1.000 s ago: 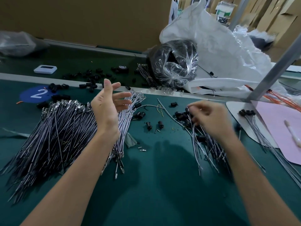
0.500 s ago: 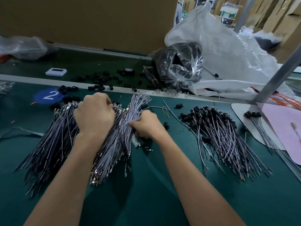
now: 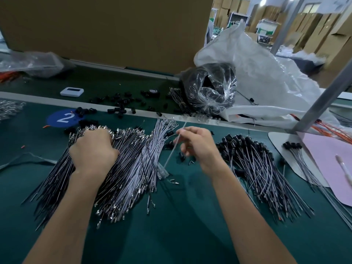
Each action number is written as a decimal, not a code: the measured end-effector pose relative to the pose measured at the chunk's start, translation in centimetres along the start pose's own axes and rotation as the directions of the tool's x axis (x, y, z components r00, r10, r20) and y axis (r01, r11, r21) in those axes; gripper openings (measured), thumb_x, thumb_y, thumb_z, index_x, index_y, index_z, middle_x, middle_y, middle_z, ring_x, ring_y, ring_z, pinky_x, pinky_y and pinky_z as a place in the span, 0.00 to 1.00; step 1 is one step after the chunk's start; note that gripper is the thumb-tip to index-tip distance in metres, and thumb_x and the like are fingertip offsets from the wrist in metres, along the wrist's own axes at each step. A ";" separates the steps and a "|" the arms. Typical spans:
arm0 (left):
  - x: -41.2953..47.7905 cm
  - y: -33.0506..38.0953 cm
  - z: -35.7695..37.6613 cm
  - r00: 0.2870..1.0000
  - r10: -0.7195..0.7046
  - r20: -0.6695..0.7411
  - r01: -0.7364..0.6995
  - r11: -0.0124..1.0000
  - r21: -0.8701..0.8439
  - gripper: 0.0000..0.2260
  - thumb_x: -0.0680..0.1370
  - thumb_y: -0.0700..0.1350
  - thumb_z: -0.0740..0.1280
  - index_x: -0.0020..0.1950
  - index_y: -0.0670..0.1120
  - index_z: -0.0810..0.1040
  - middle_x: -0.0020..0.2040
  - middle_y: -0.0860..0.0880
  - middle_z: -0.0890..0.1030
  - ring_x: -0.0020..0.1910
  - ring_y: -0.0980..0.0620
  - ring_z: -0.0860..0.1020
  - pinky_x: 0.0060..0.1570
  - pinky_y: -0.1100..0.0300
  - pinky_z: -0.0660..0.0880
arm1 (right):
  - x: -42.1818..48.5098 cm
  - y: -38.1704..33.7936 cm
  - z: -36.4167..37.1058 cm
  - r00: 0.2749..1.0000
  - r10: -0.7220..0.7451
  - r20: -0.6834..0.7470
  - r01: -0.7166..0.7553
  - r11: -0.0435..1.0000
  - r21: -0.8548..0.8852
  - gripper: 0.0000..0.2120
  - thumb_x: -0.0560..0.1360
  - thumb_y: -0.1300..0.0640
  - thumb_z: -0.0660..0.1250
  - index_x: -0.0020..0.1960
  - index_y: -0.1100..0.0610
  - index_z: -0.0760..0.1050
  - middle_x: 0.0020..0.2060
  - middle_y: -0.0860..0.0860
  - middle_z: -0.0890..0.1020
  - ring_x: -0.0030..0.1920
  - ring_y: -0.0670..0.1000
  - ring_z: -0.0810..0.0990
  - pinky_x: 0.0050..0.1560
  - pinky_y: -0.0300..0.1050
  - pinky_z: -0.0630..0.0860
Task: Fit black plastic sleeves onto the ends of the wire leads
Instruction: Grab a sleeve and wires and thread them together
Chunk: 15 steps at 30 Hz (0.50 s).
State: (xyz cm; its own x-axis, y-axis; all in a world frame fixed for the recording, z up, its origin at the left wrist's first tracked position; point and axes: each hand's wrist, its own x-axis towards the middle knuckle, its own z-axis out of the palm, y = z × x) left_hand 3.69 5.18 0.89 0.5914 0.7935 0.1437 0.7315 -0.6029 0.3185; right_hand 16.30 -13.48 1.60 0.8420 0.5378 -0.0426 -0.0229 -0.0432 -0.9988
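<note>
1. Dark green bench mat [image 3: 181,235] fills the foreground, backed by a brown cardboard wall [image 3: 114,31], with stacked cartons far off on the right.
2. Left of centre lies a broad heap of thin grey wire leads [image 3: 131,168] with bare metal terminals at their ends.
3. The left hand [image 3: 93,151] sits on top of that heap, its fingers curled down over the far ends and gripping leads.
4. The right hand [image 3: 198,147] pinches a single grey wire lead [image 3: 172,152] between thumb and forefinger. The lead slants from above the hand down to the heap's right edge.
5. To the right of this hand lies a pile of sleeved grey leads [image 3: 253,168], with black caps at their far ends.
6. Small black plastic sleeves [image 3: 122,108] lie scattered along the back strip, and a few lie just beside the right hand.
7. Behind them a clear plastic bag of black parts [image 3: 209,90] touches a crumpled white sack [image 3: 257,73].
8. A blue round sticker marked 2 [image 3: 62,119] and a small white device [image 3: 72,91] sit at the back left, and a pink sheet [image 3: 327,168] lies at the right edge.
</note>
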 end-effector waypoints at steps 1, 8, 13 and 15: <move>-0.1 0.0 0.1 1.000 -0.005 -0.002 0.005 1.000 -0.006 0.07 0.72 0.46 0.76 0.46 0.45 0.83 0.35 0.46 0.75 0.37 0.44 0.73 0.37 0.56 0.68 | 0.0 0.0 -0.6 0.998 -0.041 -0.045 0.044 0.997 0.060 0.07 0.80 0.63 0.61 0.47 0.62 0.77 0.33 0.52 0.82 0.24 0.45 0.72 0.23 0.34 0.68; 0.0 -0.3 -0.3 0.999 -0.034 -0.015 0.032 0.987 -0.155 0.05 0.72 0.38 0.72 0.45 0.46 0.84 0.40 0.44 0.80 0.37 0.44 0.73 0.37 0.55 0.68 | -0.1 1.9 -3.8 0.904 -0.175 -0.391 0.275 0.936 0.217 0.08 0.82 0.58 0.59 0.46 0.57 0.73 0.28 0.50 0.80 0.21 0.45 0.70 0.21 0.36 0.65; 0.1 0.1 -1.3 1.000 -0.007 -0.018 0.006 1.000 -0.030 0.05 0.74 0.37 0.69 0.46 0.43 0.83 0.41 0.43 0.78 0.38 0.43 0.71 0.39 0.53 0.68 | -0.3 1.5 -4.8 0.849 -0.338 -0.406 0.415 0.903 0.116 0.06 0.81 0.61 0.61 0.49 0.56 0.76 0.30 0.49 0.80 0.26 0.45 0.73 0.26 0.35 0.70; 0.0 0.5 -1.8 0.999 0.015 -0.037 -0.013 0.998 0.059 0.06 0.75 0.37 0.68 0.50 0.44 0.82 0.46 0.43 0.78 0.41 0.42 0.73 0.39 0.52 0.68 | -0.6 1.4 -4.9 0.882 -0.381 -0.278 0.407 0.913 0.040 0.09 0.79 0.66 0.62 0.51 0.56 0.79 0.35 0.49 0.83 0.33 0.44 0.78 0.35 0.35 0.75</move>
State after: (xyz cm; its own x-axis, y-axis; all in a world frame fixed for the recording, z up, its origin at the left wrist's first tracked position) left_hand 3.49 4.99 2.70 0.5896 0.7867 0.1829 0.7424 -0.6171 0.2608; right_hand 18.38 -17.97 0.30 0.9012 0.2566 0.3493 0.2998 0.2131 -0.9299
